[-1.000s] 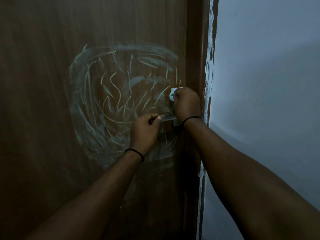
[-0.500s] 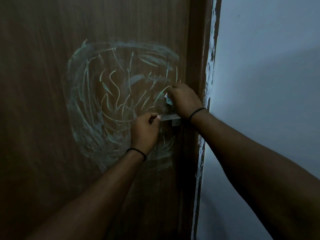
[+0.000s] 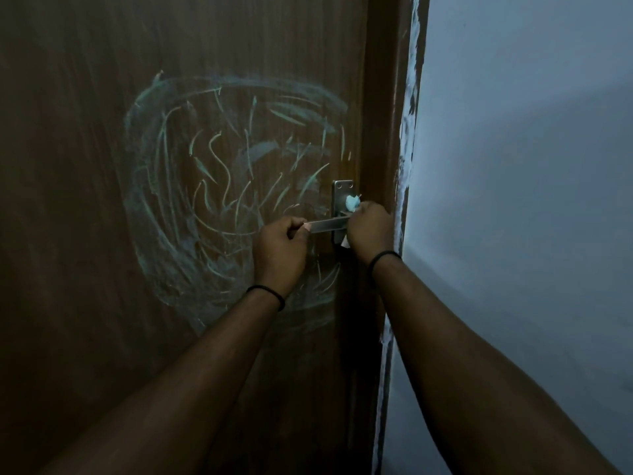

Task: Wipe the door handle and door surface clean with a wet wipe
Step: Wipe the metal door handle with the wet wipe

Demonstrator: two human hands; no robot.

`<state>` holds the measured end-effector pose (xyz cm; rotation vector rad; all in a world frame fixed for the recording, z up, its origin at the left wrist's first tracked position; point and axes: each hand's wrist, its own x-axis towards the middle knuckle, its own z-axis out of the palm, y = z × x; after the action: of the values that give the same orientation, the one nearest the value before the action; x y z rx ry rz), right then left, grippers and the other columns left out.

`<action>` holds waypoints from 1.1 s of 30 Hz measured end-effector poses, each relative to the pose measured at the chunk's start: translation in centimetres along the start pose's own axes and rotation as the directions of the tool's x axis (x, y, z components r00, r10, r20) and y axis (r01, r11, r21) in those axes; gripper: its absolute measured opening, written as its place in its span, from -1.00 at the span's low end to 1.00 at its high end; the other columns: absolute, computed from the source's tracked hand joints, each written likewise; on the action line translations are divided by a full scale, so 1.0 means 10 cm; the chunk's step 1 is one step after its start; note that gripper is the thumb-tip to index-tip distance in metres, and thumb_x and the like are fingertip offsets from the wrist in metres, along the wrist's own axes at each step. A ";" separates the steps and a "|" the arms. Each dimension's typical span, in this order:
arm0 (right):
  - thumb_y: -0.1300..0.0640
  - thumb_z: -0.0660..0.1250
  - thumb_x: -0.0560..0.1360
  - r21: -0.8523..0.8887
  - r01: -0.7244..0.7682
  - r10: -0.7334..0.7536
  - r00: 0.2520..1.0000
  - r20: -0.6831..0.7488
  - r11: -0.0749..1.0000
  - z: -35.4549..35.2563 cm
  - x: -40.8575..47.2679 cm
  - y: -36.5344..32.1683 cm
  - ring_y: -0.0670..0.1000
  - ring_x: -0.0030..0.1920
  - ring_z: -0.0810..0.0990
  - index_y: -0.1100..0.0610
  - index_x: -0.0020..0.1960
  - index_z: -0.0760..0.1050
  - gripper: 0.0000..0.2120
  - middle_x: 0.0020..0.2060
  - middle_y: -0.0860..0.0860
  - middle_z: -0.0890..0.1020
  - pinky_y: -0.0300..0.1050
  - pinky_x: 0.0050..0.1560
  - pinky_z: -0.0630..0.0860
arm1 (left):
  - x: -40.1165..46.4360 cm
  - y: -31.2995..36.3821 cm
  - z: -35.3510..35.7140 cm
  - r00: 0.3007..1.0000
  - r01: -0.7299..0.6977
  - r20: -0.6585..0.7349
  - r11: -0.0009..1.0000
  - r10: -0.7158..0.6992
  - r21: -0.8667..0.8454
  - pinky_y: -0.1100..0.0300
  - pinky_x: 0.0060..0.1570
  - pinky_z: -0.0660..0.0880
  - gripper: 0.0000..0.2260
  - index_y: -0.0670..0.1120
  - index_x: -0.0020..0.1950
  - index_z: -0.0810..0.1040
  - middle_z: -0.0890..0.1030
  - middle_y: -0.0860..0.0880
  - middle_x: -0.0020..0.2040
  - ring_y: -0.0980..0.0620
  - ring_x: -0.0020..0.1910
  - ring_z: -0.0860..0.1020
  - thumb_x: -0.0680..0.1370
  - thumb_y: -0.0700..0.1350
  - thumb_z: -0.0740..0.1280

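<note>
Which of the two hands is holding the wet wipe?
The right hand, by the handle's plate, grips the wipe; the left hand only holds the lever's end.

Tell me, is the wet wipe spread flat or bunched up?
Bunched up. The wet wipe shows as a small wad sticking out above the right hand, which grips it against the handle plate.
</note>
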<state>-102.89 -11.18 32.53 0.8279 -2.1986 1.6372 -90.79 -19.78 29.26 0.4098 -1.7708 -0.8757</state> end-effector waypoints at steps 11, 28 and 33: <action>0.20 0.30 0.57 0.401 -0.201 0.279 0.949 -0.146 0.894 0.52 -0.60 0.44 0.05 0.02 0.63 0.21 0.11 0.64 -0.80 0.01 0.10 0.69 -0.05 0.12 0.56 | 0.01 -0.01 -0.02 1.000 0.005 0.018 1.000 -0.005 0.009 -0.13 -0.10 0.63 -0.90 -0.07 0.01 0.69 0.66 0.01 -0.23 -0.04 -0.19 0.65 0.59 -0.14 0.37; 0.39 0.28 0.51 0.893 -0.361 0.611 0.781 0.132 0.269 0.64 -0.54 -0.05 0.08 -0.13 0.65 0.07 -0.09 0.51 -0.78 -0.06 0.13 0.63 -0.01 -0.10 0.65 | 0.03 -0.03 -0.10 0.999 0.014 0.045 1.000 -0.015 0.018 -0.10 -0.04 0.64 -0.87 -0.07 0.05 0.71 0.72 -0.02 -0.12 0.00 -0.11 0.68 0.56 -0.13 0.39; 0.28 0.27 0.54 0.576 -0.203 0.404 0.881 -0.244 0.792 0.56 -0.67 0.22 0.00 0.02 0.61 0.04 0.01 0.59 -0.81 0.00 -0.01 0.65 -0.16 0.00 0.55 | -0.02 -0.08 -0.18 1.000 -0.014 -0.023 0.995 0.016 0.095 0.03 0.01 0.62 -0.87 -0.04 0.08 0.69 0.67 0.10 -0.13 0.17 -0.11 0.63 0.55 -0.11 0.41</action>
<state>-98.19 -14.17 25.38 0.2317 -1.6931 2.4092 -89.14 -20.88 28.80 0.4663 -1.7963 -0.7749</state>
